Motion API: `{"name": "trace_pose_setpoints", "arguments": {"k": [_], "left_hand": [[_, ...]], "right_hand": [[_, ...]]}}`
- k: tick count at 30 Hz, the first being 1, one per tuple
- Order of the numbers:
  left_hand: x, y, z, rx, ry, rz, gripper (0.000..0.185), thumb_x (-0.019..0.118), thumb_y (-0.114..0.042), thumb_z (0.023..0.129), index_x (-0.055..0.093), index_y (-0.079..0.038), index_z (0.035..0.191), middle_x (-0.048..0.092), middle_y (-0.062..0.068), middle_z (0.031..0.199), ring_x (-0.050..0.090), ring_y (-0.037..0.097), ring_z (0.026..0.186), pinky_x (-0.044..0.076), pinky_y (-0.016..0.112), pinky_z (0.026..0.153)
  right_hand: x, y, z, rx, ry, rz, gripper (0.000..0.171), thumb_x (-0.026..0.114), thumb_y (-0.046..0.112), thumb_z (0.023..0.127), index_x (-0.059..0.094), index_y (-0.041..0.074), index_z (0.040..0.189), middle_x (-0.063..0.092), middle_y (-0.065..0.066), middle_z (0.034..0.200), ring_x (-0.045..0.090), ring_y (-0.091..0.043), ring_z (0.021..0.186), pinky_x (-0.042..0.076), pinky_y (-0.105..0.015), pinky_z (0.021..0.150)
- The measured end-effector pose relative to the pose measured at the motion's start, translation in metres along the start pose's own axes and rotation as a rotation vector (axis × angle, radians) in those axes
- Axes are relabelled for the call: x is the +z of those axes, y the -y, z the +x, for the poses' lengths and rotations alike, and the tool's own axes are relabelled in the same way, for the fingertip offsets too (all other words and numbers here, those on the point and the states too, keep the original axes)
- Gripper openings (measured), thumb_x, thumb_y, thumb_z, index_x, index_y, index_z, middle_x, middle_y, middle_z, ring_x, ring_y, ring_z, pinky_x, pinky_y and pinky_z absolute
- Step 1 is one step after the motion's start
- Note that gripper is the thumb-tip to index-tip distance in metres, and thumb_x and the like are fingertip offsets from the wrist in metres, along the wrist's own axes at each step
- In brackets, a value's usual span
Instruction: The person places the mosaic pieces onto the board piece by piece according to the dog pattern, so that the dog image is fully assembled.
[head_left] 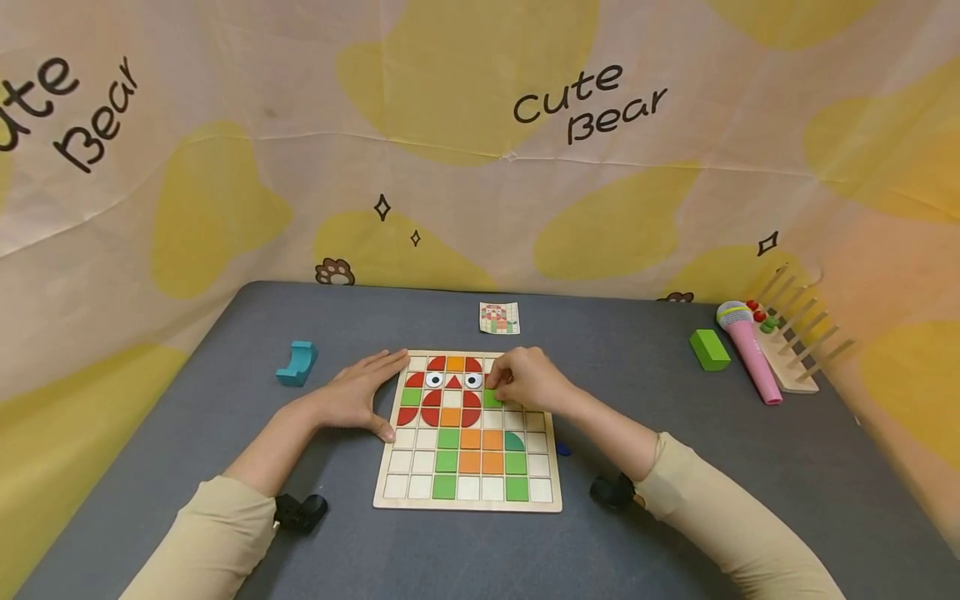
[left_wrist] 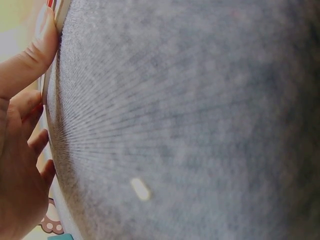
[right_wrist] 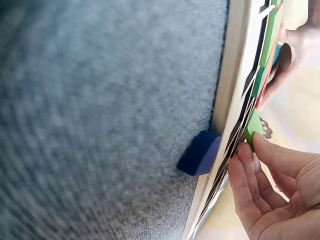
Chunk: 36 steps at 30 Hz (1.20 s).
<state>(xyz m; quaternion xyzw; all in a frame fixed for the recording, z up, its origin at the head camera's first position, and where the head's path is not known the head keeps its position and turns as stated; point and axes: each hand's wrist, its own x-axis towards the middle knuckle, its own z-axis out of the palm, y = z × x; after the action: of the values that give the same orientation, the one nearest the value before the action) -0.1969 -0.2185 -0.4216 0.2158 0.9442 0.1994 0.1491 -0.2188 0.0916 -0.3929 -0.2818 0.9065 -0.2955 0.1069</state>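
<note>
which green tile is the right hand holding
The green tile just right of the red pieces under the right eye, pinched by the right hand. The other green tiles lie untouched: one at the left, the rest lower on the board.

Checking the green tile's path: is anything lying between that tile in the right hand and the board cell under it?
Nothing visible: the right hand pinches the green tile right at the board; its fingers hide the cell below.

Both forearms reach in from the lower frame, sleeves beige. The left hand (head_left: pixel 360 393) lies flat, fingers straight. The right hand (head_left: pixel 527 380) curls, fingertips (right_wrist: pixel 250 150) pinching, at centre frame.
</note>
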Motion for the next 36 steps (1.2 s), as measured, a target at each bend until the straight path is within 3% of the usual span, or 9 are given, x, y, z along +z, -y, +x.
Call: {"name": "trace_pose_setpoints", "arguments": {"k": [14, 19, 27, 36], "left_hand": [[0.0, -0.001, 0.0, 0.004, 0.003, -0.009, 0.124, 0.088, -0.054, 0.061, 0.024, -0.01, 0.157, 0.02, 0.013, 0.167, 0.016, 0.045, 0.152, 0.021, 0.075, 0.11], [0.001, 0.0, 0.0, 0.011, -0.001, -0.004, 0.124, 0.088, -0.054, 0.061, 0.025, -0.009, 0.157, 0.02, 0.013, 0.166, 0.017, 0.045, 0.152, 0.021, 0.075, 0.11], [0.0, 0.001, 0.001, 0.017, -0.003, -0.008, 0.124, 0.088, -0.054, 0.061, 0.024, -0.01, 0.157, 0.02, 0.013, 0.166, 0.017, 0.045, 0.152, 0.02, 0.076, 0.11], [0.0, 0.001, 0.001, 0.012, 0.0, -0.008, 0.124, 0.087, -0.056, 0.061, 0.024, -0.01, 0.158, 0.02, 0.012, 0.167, 0.017, 0.044, 0.152, 0.019, 0.076, 0.11]], "right_hand": [[0.002, -0.002, -0.001, 0.013, 0.0, -0.039, 0.009, 0.081, 0.007, 0.078, 0.078, 0.012, 0.084, 0.074, 0.001, 0.078, 0.061, -0.006, 0.07, 0.048, -0.02, 0.064], [-0.009, -0.008, -0.007, 0.032, -0.02, -0.027, 0.01, 0.077, 0.006, 0.08, 0.076, 0.012, 0.088, 0.071, 0.001, 0.078, 0.058, -0.009, 0.071, 0.047, -0.023, 0.065], [-0.049, -0.046, -0.032, 0.085, -0.025, 0.023, 0.006, 0.077, 0.009, 0.083, 0.075, 0.01, 0.089, 0.072, -0.003, 0.08, 0.061, -0.01, 0.068, 0.05, -0.025, 0.063], [-0.082, -0.09, -0.073, 0.121, 0.125, 0.017, 0.012, 0.079, 0.015, 0.083, 0.074, 0.01, 0.092, 0.072, 0.001, 0.079, 0.061, -0.008, 0.07, 0.049, -0.021, 0.064]]}}
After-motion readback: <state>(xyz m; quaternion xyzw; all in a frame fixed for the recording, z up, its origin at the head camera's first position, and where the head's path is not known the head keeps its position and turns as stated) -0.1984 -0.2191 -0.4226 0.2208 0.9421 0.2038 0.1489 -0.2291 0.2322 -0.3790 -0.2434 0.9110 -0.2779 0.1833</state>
